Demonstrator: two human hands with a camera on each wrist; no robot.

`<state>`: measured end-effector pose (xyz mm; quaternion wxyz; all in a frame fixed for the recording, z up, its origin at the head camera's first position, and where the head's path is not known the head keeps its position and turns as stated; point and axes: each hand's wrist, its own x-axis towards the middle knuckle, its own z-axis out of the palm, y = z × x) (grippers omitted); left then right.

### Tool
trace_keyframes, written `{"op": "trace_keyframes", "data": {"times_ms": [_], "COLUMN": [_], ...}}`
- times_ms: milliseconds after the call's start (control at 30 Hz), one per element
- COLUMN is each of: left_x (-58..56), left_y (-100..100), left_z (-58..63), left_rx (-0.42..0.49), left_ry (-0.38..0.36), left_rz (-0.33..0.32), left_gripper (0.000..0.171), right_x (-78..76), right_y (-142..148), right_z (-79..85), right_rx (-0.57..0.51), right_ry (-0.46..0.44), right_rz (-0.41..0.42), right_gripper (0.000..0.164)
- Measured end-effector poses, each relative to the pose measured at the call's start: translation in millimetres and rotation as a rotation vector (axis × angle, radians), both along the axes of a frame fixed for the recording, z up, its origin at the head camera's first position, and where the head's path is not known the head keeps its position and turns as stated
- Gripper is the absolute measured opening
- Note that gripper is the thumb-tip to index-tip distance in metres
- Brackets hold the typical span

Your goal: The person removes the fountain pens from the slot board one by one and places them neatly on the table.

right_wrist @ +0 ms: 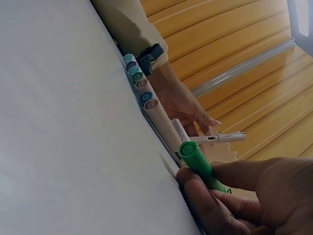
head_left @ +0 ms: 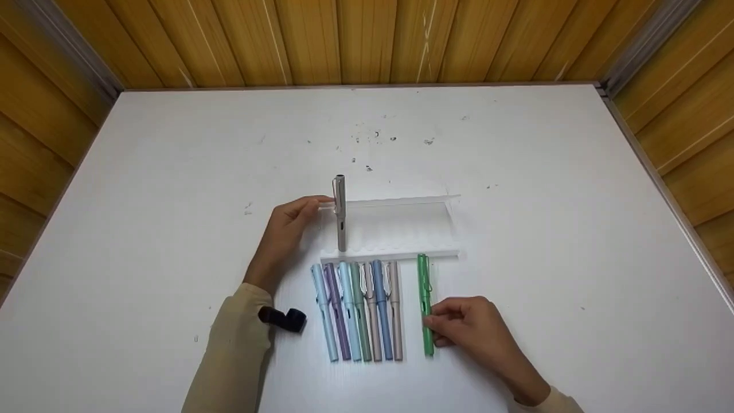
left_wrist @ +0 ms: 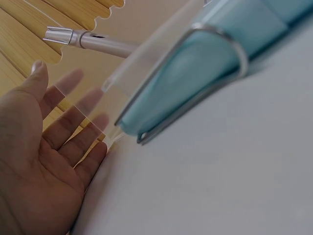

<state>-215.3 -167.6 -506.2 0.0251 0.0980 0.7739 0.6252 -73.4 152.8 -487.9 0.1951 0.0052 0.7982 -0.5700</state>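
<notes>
My right hand [head_left: 470, 330] pinches a green pen [head_left: 425, 304] near its lower end, thumb on one side and fingers on the other. Fairly straight fingers of my left hand [left_wrist: 54, 132] touch the end of a clear plastic pen rack [head_left: 395, 202], some showing through the plastic. Across that rack's left end lies a grey-beige pen [head_left: 341, 212], its clip toward the back. Between the hands, several capped pens rest side by side in a row, among them a purple pen [head_left: 337, 312], a blue pen [head_left: 382, 310] and a light blue pen [left_wrist: 195, 73].
A white table [head_left: 550, 201] with dark scuff marks lies under everything. Yellow wood-look panels [head_left: 367, 43] stand behind it and at both sides. A black strap with a small block [head_left: 282, 319] is on the left sleeve, left of the pen row.
</notes>
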Motion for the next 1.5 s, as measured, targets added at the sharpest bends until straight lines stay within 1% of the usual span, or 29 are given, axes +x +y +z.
{"op": "trace_keyframes", "data": {"times_ms": [67, 267, 400, 733, 800, 933, 1033, 1100, 1167, 1233, 1300, 1367, 1433, 1500], "left_x": [-0.4, -0.8, 0.0, 0.7, 0.8, -1.2, -2.9, -3.9, -3.7, -3.3, -2.8, -2.2, -1.9, -2.1], "left_y": [-0.5, -0.8, -0.5, -3.1, -3.5, -2.1, -0.8, -0.6, -0.6, -0.4, 0.3, 1.0, 1.4, 1.6], "left_z": [-0.8, -1.5, -0.4, -2.4, -2.8, -2.9, -1.5, -0.9, -0.6, -0.9, -1.2, -1.3, -1.4, -1.5], "left_rx": [0.017, 0.008, 0.017, 0.017, 0.015, -0.005, -0.018, -0.021, -0.017, -0.011, -0.002, 0.004, 0.014, 0.019], "left_ry": [0.007, 0.0, -0.012, -0.013, -0.01, 0.005, 0.011, 0.007, -0.004, -0.014, -0.023, -0.035, -0.044, -0.044], "left_rz": [-0.011, -0.005, -0.003, 0.001, 0.004, 0.005, 0.003, 0.002, 0.004, 0.003, -0.001, -0.002, -0.001, 0.003], "left_gripper": [0.035, 0.035, 0.036, 0.036, 0.036, 0.034, 0.033, 0.032, 0.032, 0.032, 0.032, 0.032, 0.032, 0.033], "right_x": [0.2, 0.7, 1.2, 0.5, -0.5, -4.9, -14.4, -24.3, -36.0, -48.6, -61.7, -74.0, -84.5, -93.0], "right_y": [-2.1, -8.4, -10.6, -9.3, -8.6, -10.3, -13.4, -16.7, -22.2, -30.0, -39.7, -50.6, -61.5, -72.0], "right_z": [0.6, 1.7, 2.6, -0.3, -1.7, 4.5, 14.6, 21.4, 27.9, 34.0, 39.3, 43.1, 45.2, 45.8], "right_rx": [0.022, 0.12, 0.152, 0.076, 0.054, 0.025, 0.003, -0.02, -0.053, -0.094, -0.141, -0.165, -0.16, -0.122], "right_ry": [0.011, 0.077, 0.091, 0.055, 0.039, 0.016, 0.069, 0.129, 0.182, 0.209, 0.207, 0.195, 0.181, 0.175], "right_rz": [-0.006, -0.023, -0.036, -0.025, -0.045, -0.143, -0.201, -0.199, -0.17, -0.133, -0.096, -0.061, -0.022, 0.022], "right_gripper": [0.02, 0.019, 0.019, 0.018, 0.02, 0.018, 0.015, 0.018, 0.025, 0.031, 0.036, 0.039, 0.039, 0.039]}}
